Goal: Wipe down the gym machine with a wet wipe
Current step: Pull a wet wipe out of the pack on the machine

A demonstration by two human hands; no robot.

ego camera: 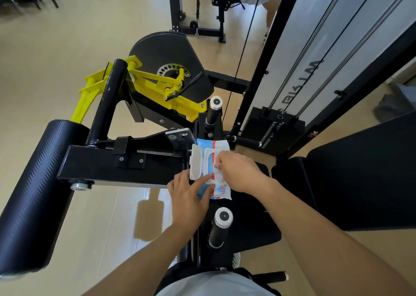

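Wet wipe (218, 172) barely out of its open pack (213, 167) at frame centre: right hand (238, 172) pinches it, left hand (189, 196) steadies the pack with fingers flat. The gym machine (126, 160) seems unwiped yet.

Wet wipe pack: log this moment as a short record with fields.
pack: blue-and-white soft plastic wet wipe pack, lying on the black gym machine frame
lid: white flip lid, open
left hand: left hand rests on the pack, steadying it
right hand: right hand pinches a white wipe at the opening
wiping: not yet begun
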